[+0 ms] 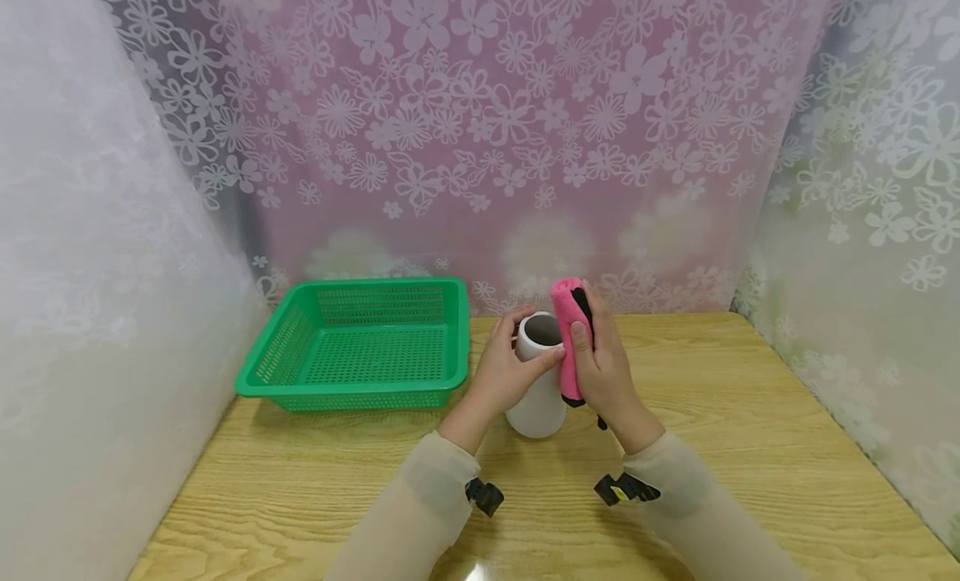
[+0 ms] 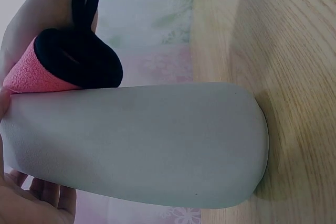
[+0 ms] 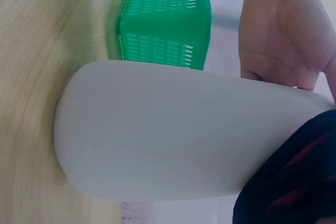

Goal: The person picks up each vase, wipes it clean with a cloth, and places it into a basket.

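Note:
A white vase [image 1: 537, 402] with a round open mouth stands upright on the wooden table. My left hand [image 1: 504, 366] grips it near the rim, thumb across the front and fingers round the far side. In my right hand [image 1: 609, 373] is a rolled pink cloth [image 1: 570, 339] with black edging, held upright against the vase's right side. A black loop hangs from the cloth's lower end in the left wrist view, where the cloth [image 2: 47, 66] lies along the vase wall [image 2: 142, 145]. The right wrist view shows the vase's base [image 3: 79, 129] on the tabletop.
A green plastic basket [image 1: 352, 391] with slotted walls sits on the table [image 1: 720, 414] to the left of the vase. Behind hangs a pink flowered curtain [image 1: 487, 131], with pale sheets [image 1: 862, 272] at both sides.

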### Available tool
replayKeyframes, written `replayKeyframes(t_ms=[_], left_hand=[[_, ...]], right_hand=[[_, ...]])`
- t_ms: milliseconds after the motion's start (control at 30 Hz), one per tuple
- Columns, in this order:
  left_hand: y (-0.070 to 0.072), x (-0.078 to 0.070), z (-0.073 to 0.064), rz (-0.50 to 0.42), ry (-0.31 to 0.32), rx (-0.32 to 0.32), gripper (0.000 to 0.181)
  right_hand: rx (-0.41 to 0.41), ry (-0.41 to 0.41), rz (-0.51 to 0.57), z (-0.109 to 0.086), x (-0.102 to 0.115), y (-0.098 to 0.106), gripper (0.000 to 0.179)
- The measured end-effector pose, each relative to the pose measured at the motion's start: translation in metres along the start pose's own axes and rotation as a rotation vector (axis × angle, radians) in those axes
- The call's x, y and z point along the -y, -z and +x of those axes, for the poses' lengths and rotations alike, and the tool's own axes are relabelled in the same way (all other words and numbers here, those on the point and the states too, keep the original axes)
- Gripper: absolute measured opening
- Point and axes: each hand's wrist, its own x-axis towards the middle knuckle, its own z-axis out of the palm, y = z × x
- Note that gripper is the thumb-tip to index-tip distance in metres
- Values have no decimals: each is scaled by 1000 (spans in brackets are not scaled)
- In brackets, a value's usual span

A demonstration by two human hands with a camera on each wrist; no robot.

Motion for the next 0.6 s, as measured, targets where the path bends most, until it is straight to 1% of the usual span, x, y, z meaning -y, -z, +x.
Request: replayKeyframes(t_ms=[267,333,500,567,600], left_hand=[[0,0,-1,-7,1,3,73],[0,0,-1,-7,2,4,74],[0,-1,-2,-18,-1,0,72],[0,-1,-2,-21,-4,-2,72],[-1,-1,-1,-20,-6,-3,72]], right_hand=[[0,-107,74,-2,-5,-2,58],[5,-130,103,-2,-1,-2,56],[41,-194,156,0,20,3,51],[58,-219,164,-1,24,5,49],[64,-234,175,-2,18,4,49]])
